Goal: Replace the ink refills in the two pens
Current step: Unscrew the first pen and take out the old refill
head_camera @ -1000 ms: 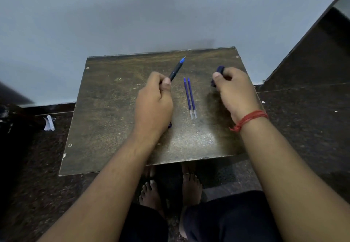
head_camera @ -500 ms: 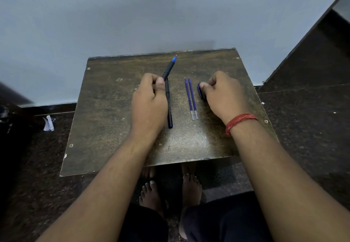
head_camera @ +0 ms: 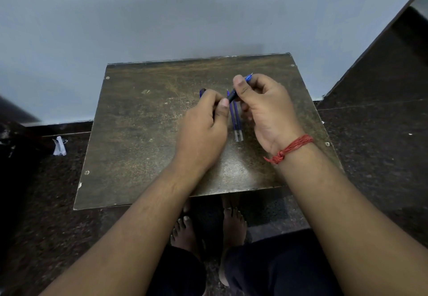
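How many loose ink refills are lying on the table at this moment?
2. Both refills lie side by side on the table, between the left hand and right hand; the pen held above covers their far ends.

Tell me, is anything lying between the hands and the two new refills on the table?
Nothing lies on the two refills, but both hands are busy: the left hand and right hand grip one pen right above them.

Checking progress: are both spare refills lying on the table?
Yes, the two refills lie side by side on the table, between the hands, untouched.
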